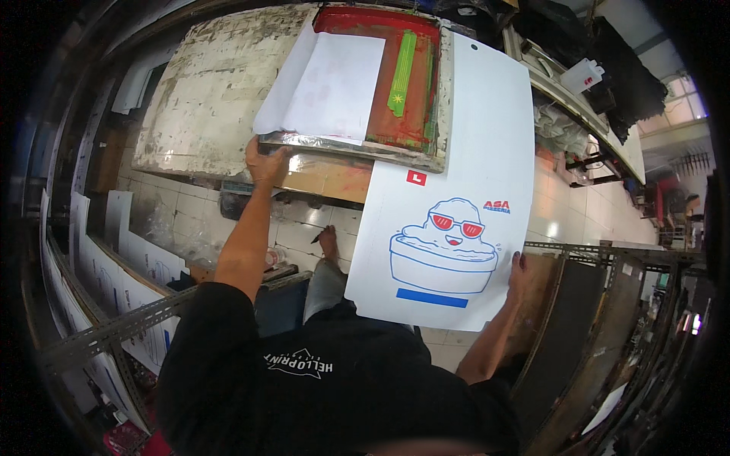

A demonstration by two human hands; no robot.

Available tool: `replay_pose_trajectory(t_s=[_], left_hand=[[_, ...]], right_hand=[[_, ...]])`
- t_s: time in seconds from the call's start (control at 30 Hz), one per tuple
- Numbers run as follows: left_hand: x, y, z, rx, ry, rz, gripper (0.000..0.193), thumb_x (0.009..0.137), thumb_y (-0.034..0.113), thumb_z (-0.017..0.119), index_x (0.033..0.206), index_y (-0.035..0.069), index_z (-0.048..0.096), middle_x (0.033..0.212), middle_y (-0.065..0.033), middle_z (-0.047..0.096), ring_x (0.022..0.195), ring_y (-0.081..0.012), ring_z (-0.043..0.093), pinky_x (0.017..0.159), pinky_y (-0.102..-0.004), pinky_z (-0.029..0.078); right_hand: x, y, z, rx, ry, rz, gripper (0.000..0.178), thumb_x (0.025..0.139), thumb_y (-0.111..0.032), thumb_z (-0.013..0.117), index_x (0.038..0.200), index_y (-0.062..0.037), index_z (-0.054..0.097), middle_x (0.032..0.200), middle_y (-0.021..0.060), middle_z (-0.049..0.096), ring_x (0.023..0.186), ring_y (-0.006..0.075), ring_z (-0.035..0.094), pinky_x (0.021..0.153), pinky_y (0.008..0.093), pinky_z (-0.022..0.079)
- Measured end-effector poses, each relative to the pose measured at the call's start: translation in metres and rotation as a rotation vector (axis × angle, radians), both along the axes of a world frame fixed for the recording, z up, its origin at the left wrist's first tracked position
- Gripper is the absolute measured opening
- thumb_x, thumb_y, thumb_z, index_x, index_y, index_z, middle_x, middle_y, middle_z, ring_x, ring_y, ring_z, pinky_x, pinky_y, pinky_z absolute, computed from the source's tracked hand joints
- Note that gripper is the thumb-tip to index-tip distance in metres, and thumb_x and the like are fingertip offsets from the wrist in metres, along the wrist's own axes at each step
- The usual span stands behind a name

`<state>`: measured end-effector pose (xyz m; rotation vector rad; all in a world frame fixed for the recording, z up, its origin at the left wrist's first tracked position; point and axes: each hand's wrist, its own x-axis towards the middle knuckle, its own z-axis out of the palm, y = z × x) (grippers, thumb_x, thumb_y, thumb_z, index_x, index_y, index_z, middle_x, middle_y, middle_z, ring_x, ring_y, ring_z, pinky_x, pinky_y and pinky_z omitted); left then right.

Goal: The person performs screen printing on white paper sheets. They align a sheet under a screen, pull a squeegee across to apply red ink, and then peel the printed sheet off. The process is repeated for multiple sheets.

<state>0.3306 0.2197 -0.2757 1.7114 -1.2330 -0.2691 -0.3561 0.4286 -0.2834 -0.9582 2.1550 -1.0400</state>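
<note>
My left hand is closed round the near left corner of a screen printing frame, which is tilted on the worktable. Red ink coats its mesh, where a green strip lies. A white paper with a curled left edge covers the mesh's left part. My right hand grips the right edge of a large white sheet. It bears a blue-outlined tub character with red sunglasses and a blue bar. The sheet slants from beside and partly behind the frame down toward my body.
The worktable's stained pale top spreads left of the frame. Metal racks stand on both sides; printed sheets lean in the left rack, dark boards in the right. A second table at far right carries a white bottle.
</note>
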Motion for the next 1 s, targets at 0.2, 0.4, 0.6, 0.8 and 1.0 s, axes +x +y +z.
replay_pose_trajectory(t_s=[0.2, 0.4, 0.6, 0.8, 1.0], left_hand=[[-0.006, -0.009, -0.001, -0.006, 0.111, -0.031, 0.074, 0.055, 0.019, 0.093, 0.115, -0.005, 0.057, 0.105, -0.0125, 0.065, 0.094, -0.0207, 0.063, 0.084, -0.0323, 0.052], [-0.003, -0.003, 0.003, 0.004, 0.136, 0.047, 0.074, 0.055, 0.018, 0.092, 0.116, -0.004, 0.057, 0.105, -0.0112, 0.065, 0.095, -0.0199, 0.062, 0.085, -0.0320, 0.051], [-0.002, -0.004, 0.002, -0.015, 0.177, -0.020, 0.075, 0.056, 0.020, 0.092, 0.117, -0.004, 0.057, 0.106, -0.0125, 0.065, 0.096, -0.0217, 0.062, 0.085, -0.0325, 0.051], [-0.013, 0.000, 0.022, 0.022, 0.035, 0.006, 0.073, 0.057, 0.021, 0.092, 0.116, -0.005, 0.058, 0.105, -0.0149, 0.066, 0.096, -0.0231, 0.063, 0.087, -0.0344, 0.051], [-0.009, -0.002, 0.011, -0.005, 0.145, 0.034, 0.072, 0.059, 0.015, 0.089, 0.119, -0.007, 0.056, 0.103, -0.0140, 0.066, 0.094, -0.0222, 0.063, 0.085, -0.0329, 0.051]], right_hand=[[0.012, 0.010, 0.004, -0.115, -0.064, -0.042, 0.040, 0.094, -0.025, 0.061, 0.116, 0.0083, 0.060, 0.107, 0.0126, 0.066, 0.096, 0.0191, 0.058, 0.085, 0.0320, 0.045], [0.025, 0.005, 0.016, -0.087, -0.081, -0.031, 0.038, 0.095, -0.022, 0.060, 0.118, 0.0082, 0.060, 0.108, 0.0131, 0.066, 0.097, 0.0189, 0.058, 0.086, 0.0312, 0.045], [0.026, 0.004, 0.020, -0.092, -0.040, 0.022, 0.037, 0.096, -0.020, 0.058, 0.120, 0.0080, 0.058, 0.111, 0.0130, 0.065, 0.099, 0.0187, 0.058, 0.088, 0.0304, 0.044], [0.021, 0.003, 0.012, -0.092, -0.040, -0.019, 0.037, 0.096, -0.020, 0.058, 0.120, 0.0077, 0.058, 0.111, 0.0135, 0.065, 0.101, 0.0191, 0.058, 0.089, 0.0306, 0.044], [0.012, -0.001, 0.007, -0.035, 0.022, -0.010, 0.037, 0.097, -0.020, 0.057, 0.118, 0.0097, 0.059, 0.110, 0.0134, 0.064, 0.101, 0.0190, 0.058, 0.089, 0.0304, 0.044]])
